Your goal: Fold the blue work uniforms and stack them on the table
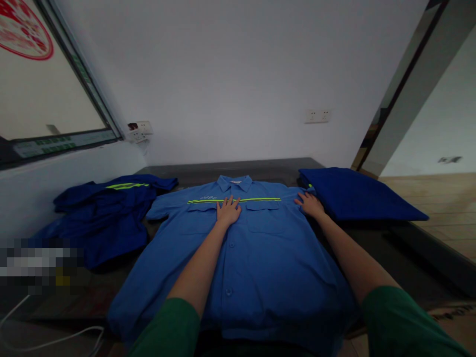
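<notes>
A light blue short-sleeved shirt [271, 263] lies spread face up, its collar toward the wall and a yellow-green stripe across the chest. My left hand [228, 210] rests flat on the chest at the button line, over the stripe, fingers spread. At the sleeve on the right, my right hand [310, 204] lies with its fingers apart, touching the cloth beside the folded dark blue cloth [357, 196]. Neither hand grips anything that shows.
A crumpled dark blue garment [111, 218] with a yellow-green stripe lies on the left of the dark table [260, 167]. Behind stands a pale wall with sockets [317, 116]. A white cable [55, 342] curls at the lower left, near a blurred patch.
</notes>
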Demonstrator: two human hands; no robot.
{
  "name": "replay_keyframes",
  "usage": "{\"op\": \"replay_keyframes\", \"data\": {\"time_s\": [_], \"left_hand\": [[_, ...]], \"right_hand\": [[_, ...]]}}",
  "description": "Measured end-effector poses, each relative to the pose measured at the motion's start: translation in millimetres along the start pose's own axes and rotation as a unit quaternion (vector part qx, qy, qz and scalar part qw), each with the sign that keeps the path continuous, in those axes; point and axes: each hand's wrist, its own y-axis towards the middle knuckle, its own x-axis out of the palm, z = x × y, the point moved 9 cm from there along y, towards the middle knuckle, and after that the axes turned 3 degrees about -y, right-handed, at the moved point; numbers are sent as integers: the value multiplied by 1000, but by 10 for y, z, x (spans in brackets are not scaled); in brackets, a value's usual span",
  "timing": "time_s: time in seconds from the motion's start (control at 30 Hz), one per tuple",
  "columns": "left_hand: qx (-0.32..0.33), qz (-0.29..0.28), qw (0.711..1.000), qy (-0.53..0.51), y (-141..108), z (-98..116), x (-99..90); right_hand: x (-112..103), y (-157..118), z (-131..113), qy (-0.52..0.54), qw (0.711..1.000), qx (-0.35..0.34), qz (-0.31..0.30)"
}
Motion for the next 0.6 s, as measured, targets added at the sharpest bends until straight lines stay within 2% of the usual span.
{"op": "replay_keyframes", "data": {"time_s": [0.27, 0.37, 0.43, 0.5, 0.53, 0.6], "left_hand": [[10, 15, 1000, -15, -22, -5, -9], [16, 56, 996, -64, -22, 3, -75], [25, 102, 987, -125, -4, -43, -196], [26, 156, 970, -185, 21, -218, -394], [17, 184, 961, -207, 29, -377, -518], [-31, 233, 945, -226, 15, -847, -785]], "right_hand": [[-14, -103, -66, -26, 1000, 0, -11], [-78, -127, -104, -30, 999, -23, 22], [-120, -142, -120, -23, 998, -41, 48], [-158, -151, -116, -5, 996, -54, 70], [-175, -154, -113, 4, 995, -58, 79], [-206, -159, -109, 14, 994, -64, 91]]}}
